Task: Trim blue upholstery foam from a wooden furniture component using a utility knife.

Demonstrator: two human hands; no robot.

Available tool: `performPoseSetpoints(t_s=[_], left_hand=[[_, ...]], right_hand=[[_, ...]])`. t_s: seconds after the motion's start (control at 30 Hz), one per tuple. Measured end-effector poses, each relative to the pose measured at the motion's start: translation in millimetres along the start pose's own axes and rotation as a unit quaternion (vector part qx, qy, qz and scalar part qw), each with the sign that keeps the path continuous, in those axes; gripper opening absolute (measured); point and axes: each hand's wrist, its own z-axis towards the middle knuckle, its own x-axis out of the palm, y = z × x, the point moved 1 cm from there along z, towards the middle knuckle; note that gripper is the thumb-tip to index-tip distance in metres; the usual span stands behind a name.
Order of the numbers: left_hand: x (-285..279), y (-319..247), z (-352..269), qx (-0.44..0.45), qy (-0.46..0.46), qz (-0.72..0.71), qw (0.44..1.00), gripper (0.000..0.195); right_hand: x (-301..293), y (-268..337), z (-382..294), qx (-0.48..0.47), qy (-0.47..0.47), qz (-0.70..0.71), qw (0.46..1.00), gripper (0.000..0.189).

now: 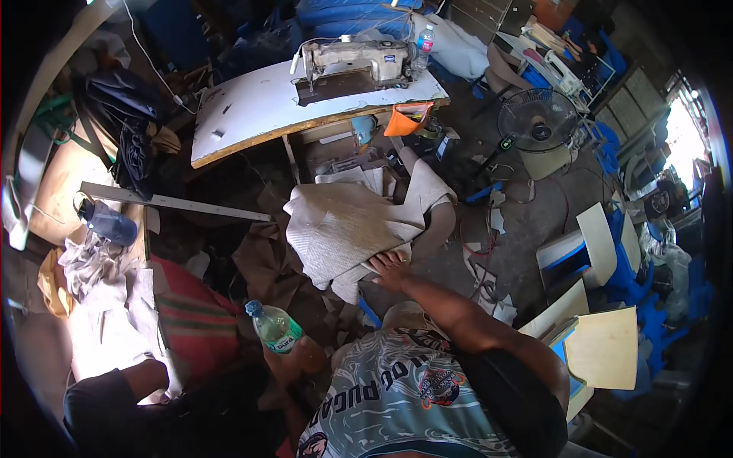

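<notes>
My left hand (300,356) is closed around a clear plastic bottle (277,327) with a blue cap and a green label, held tilted in front of my torso. My right hand (391,271) rests palm down, fingers slightly spread, on the near right edge of a pile of beige ribbed fabric pieces (349,226). The fabric lies across my lap, and a further piece (429,183) drapes over my right knee. Ahead stands a white-topped sewing table (246,114) bearing an industrial sewing machine (361,60).
A co-worker's dark-sleeved arm (137,382) is at lower left, by a bench with fabric scraps (109,286) and a dark blue bottle (111,222). A pedestal fan (538,121) stands at upper right. Curved panels (601,349) are at right. Scraps litter the floor.
</notes>
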Motion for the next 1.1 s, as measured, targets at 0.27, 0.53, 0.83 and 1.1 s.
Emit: performPoseSetpoints(t_s=[0.27,0.53,0.83,1.1], left_hand=[[1,41,-33,-0.014,-0.032,0.099,0.995,0.063],[81,26,-54,0.034,-0.116,0.124,0.985,0.061],[195,-8,-97,-0.163,-0.119,0.204,0.958,0.087],[198,0,-180,-0.139,-0.276,0.242,0.920,0.082]], right_hand=[[-16,0,2,-0.022,0.074,-0.009,0.997,0.084],[-28,-26,8,-0.162,0.101,0.012,0.982,0.091],[-25,-51,5,-0.258,0.072,0.001,0.963,0.090],[-24,-71,-19,-0.398,-0.053,-0.032,0.915,0.086]])
